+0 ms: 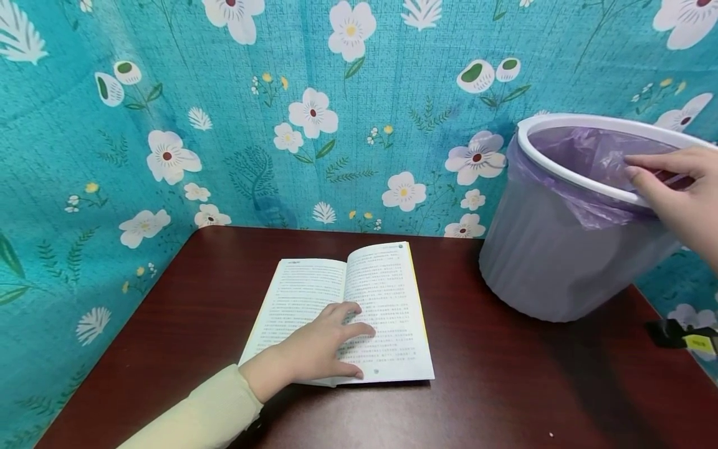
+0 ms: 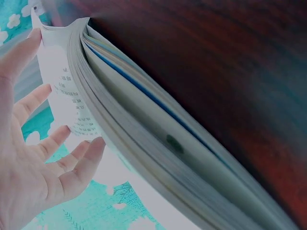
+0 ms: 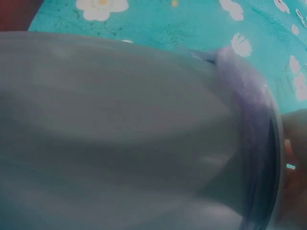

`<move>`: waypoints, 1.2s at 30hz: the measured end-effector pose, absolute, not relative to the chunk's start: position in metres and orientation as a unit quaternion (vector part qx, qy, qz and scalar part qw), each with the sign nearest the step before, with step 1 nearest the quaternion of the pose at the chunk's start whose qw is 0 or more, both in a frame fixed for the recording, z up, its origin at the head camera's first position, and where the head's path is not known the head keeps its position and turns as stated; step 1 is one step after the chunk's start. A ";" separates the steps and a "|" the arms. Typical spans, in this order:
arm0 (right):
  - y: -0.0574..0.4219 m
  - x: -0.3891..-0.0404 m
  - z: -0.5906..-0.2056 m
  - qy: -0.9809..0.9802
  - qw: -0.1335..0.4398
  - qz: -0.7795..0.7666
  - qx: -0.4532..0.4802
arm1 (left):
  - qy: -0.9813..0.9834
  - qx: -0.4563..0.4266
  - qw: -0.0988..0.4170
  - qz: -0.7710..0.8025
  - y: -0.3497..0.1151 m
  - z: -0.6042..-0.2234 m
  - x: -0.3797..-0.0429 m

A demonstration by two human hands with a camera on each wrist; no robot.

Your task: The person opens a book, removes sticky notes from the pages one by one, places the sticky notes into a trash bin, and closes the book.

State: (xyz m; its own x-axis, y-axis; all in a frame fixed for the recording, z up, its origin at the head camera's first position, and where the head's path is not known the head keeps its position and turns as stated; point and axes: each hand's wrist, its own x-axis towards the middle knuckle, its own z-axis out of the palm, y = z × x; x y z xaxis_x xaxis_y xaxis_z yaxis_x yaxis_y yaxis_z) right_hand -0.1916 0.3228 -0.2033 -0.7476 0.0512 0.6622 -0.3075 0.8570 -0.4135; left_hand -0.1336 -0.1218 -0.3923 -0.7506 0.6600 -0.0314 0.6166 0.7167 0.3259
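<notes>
An open book (image 1: pixel 387 293) with printed pages lies on the dark red table, its right page curving up. My left hand (image 1: pixel 322 343) is spread low over its lower middle, fingers apart across the right page. In the left wrist view, the book's thick page edges (image 2: pixel 144 158) run beside the loosely bent left fingers (image 2: pixel 60 143). At the right, my right hand (image 1: pixel 687 187) reaches over the white rim of a grey trash bin (image 1: pixel 566 255). Its thumb and index fingertips come close together above the opening; I cannot tell whether they pinch anything.
A purple plastic bag (image 1: pixel 594 209) lines the bin and folds over its rim. Behind the table (image 1: pixel 482 374) hangs a blue-green flowered cloth (image 1: pixel 348 168). A black item with a yellow label (image 1: pixel 681 337) shows at the table's right edge.
</notes>
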 end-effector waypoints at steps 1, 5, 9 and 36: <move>0.323 -0.192 -0.204 -0.895 0.349 0.266 0.075 | 0.924 0.345 0.073 0.151 -0.122 -0.392 -0.133; 0.316 -0.188 -0.206 -0.876 0.387 0.278 0.068 | 0.923 0.341 0.075 0.162 -0.124 -0.390 -0.133; 0.301 -0.177 -0.206 -0.857 0.429 0.271 0.091 | 0.921 0.334 0.081 0.184 -0.129 -0.388 -0.134; 0.206 -0.178 -0.293 -0.843 0.310 0.243 0.367 | 0.950 0.162 0.019 0.265 -0.236 -0.280 -0.128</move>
